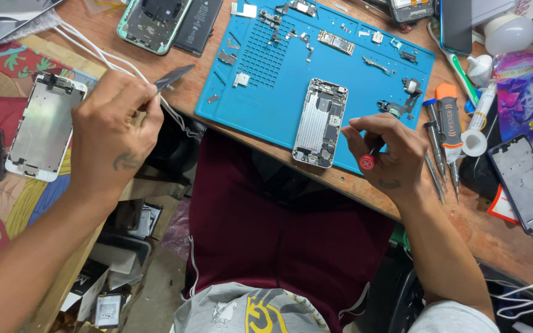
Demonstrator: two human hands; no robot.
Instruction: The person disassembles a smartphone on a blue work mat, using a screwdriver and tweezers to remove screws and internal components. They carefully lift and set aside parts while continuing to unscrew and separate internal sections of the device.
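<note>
My right hand (382, 151) sits right of centre in the frame, fingers curled and pinched round a red-capped screwdriver (368, 160). Its tip is hidden under the fingers, so I cannot tell whether it is seated in a screw. The hand is just beside the right edge of the open phone (321, 122), which lies face down on the lower part of the blue mat (279, 80), centre of the frame, its boards and shields exposed.

My left hand (111, 132) is raised at left of the frame, closed in a pinch on tweezers (171, 78) whose tips point toward the upper right, well apart from the phone. Beneath it, at far left, lies a detached screen panel (44, 126).

Risks, as I judge them:
- The phone's lower end lies at the mat's near edge, over my lap. A push from the driver hand could slide it off.
- Small parts (334, 42) lie loose across the upper mat. A sweep of either wrist could scatter or mix them.
- A driver seated at a slant may strip a screw head or skid onto the board.
- The white cable (103, 57) runs under my left hand. Snagging it could drag nearby items.
- The spare drivers (436, 132) at right could roll if nudged.
</note>
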